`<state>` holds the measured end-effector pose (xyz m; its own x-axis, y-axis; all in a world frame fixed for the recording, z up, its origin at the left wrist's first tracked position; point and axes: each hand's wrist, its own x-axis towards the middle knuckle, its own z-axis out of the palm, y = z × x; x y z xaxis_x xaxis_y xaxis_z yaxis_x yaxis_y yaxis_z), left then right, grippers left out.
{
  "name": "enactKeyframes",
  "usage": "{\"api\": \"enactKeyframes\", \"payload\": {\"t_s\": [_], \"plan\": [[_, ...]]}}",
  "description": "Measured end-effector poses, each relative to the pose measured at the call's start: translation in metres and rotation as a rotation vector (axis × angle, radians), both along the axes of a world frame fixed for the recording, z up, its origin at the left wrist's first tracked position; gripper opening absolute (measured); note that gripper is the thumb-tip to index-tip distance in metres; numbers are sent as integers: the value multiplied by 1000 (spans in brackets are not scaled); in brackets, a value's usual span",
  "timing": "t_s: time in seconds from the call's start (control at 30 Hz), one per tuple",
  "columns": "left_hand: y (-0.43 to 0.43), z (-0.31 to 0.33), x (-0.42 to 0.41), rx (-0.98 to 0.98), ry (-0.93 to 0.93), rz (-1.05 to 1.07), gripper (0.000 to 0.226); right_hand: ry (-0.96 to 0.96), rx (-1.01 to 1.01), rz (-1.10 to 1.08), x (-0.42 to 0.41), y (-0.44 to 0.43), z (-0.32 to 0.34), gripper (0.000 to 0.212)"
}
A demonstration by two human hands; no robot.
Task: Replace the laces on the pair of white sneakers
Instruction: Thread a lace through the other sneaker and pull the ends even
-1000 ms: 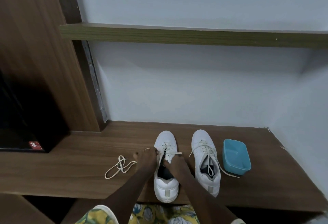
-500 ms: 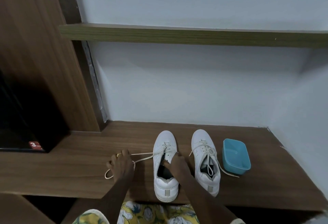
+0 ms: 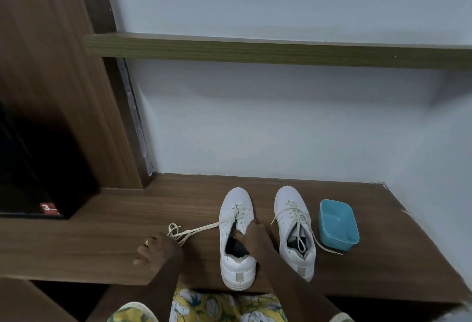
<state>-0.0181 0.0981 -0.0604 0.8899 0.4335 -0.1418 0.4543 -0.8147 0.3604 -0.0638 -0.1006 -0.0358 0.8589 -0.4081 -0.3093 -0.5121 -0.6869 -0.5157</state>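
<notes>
On the wooden desk (image 3: 97, 242), the left hand (image 3: 159, 252) lay farthest left, a ring on one finger, its fingers curled round the end of a cream lace (image 3: 201, 227). The lace ran almost straight rightward into the front eyelets of the half-laced sneaker (image 3: 236, 200), which stood toe toward the wall. The right hand (image 3: 253, 237) gripped that sneaker at its tongue, fingers curled over the opening. Just beside it stood the laced sneaker (image 3: 290, 200), one loose end trailing on the desk near a blue tub (image 3: 337, 227).
</notes>
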Motion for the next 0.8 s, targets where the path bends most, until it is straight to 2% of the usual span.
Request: {"api": "enactKeyframes", "payload": {"t_s": [0.13, 0.23, 0.37, 0.43, 0.6, 0.8], "plan": [[-15, 11, 1, -13, 4, -106, 27, 7, 15, -1, 1, 1, -1, 64], [-37, 20, 2, 7, -73, -386, 28, 2, 13, -2, 1, 1, -1, 64], [-70, 31, 3, -142, -94, -613, 28, -29, -16, 67, 2, 2, 0, 74], [-80, 35, 1, -205, -95, -684, 27, -46, -79, 126, 2, 4, 3, 73], [-86, 29, 7, -366, -42, -611, 16, -59, -164, 206, 1, 3, 3, 64], [-88, 28, 5, -263, 23, -500, 21, -37, -166, 186, 3, 1, -4, 62]]}}
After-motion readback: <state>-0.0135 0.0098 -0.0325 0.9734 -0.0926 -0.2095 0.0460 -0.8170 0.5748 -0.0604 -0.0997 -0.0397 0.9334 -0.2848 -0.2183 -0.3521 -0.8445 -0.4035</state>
